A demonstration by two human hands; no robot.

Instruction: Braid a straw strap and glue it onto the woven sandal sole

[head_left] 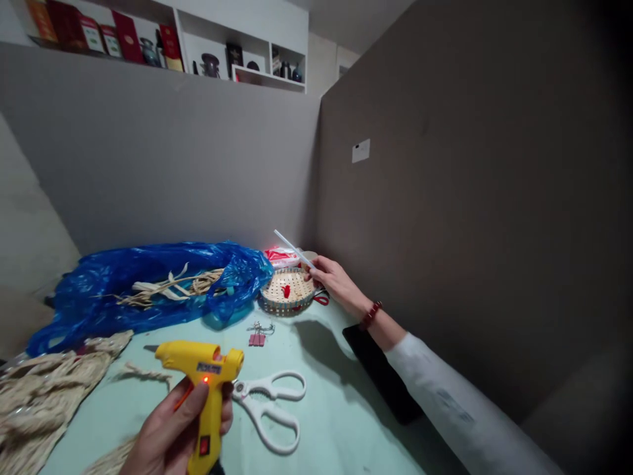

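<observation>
Nearest the camera, low and left of centre: left hand, fingers wrapped closed around the handle of a yellow glue gun. Thumb lies along its near side, close to a glowing red light; nozzle points left. Gun is held above the pale green table covering. Red switch low on the handle.

Right hand reaches forward, pinching the lower end of a thin translucent stick between thumb and fingers. Stick tilts up and to the left, raised in front of a red-and-white packet. Dark red bracelet on the wrist.

Below and left of the right hand: round woven basket, small red piece on its surface. Pink binder clip nearer the camera. White-handled scissors lie just right of the gun, handles spread; blades hidden behind gun and hand.

Blue plastic bag spread along the back left, pale dried strips lying on it. Braided fibre material at the left edge; short twisted cord between it and the gun. Flat black object under the right forearm, partly covered from view.
</observation>
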